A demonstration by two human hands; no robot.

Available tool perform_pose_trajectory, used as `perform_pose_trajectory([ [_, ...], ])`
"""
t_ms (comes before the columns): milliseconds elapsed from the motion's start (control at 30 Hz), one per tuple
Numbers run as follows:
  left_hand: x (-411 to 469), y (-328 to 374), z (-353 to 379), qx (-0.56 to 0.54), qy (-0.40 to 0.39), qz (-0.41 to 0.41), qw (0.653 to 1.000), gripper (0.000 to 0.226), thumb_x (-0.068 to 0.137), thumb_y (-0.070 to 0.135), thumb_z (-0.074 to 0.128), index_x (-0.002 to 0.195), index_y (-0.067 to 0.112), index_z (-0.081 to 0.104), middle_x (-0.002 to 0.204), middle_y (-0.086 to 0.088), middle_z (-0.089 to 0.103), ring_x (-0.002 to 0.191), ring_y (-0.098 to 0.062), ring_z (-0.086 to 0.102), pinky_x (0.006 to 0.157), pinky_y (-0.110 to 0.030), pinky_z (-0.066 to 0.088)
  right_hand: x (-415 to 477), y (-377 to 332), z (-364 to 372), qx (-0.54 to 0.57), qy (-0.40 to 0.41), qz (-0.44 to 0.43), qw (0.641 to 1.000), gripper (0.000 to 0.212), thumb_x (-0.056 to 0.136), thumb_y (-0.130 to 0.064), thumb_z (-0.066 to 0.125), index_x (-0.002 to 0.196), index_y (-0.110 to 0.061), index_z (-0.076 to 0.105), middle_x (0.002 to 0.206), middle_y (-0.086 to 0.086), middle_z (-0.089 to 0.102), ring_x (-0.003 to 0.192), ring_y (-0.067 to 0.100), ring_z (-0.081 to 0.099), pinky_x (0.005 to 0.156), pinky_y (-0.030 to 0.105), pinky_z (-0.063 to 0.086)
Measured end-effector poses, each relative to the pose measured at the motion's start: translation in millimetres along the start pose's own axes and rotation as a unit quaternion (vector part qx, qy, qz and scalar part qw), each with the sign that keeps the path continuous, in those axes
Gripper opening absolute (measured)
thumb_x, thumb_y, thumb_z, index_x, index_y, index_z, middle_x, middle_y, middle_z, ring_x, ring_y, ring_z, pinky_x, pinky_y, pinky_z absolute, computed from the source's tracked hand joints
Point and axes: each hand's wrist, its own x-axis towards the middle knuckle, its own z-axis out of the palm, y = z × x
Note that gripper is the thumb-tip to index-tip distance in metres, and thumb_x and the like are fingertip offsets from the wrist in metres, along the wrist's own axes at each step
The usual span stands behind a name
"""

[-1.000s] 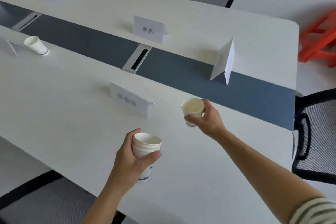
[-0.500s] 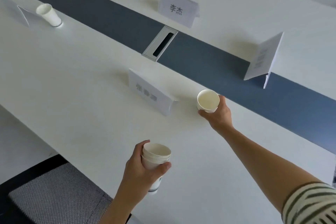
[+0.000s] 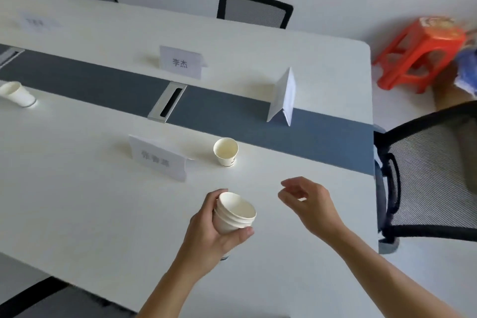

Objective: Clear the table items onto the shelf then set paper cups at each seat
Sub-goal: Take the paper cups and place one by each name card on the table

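- Now the left hand [image 3: 206, 235] wraps a stack of paper cups [image 3: 233, 213] above the table [image 3: 77, 201], fingers curled round its side, thumb pressed against its front.
- Beside it the right hand [image 3: 309, 204] hovers empty, fingers loosely curled and apart.
- One paper cup [image 3: 225, 151] stands upright by the blue centre strip [image 3: 322, 137], just right of a name card [image 3: 157, 157].
- Another cup [image 3: 16, 93] stands near the table's left edge.
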Motion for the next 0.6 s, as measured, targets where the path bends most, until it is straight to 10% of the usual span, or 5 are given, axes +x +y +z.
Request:
perform_pose_trajectory([
  [600,-189,57,265,0.168,-0.247,0.2,0.933,0.081,0.054,0.047,0.087,0.121,0.051,0.042,0.109,0.023,0.061,0.099,-0.003,0.059,0.086,-0.02,0.051,-300,133,-179,0.158,0.095,0.074,0.98,0.007,0.077,-0.005,0.071,0.071,-0.01,0.071,0.06,0.003,0.063,0.053,0.012,0.054,0.051,0.024,0.046],
])
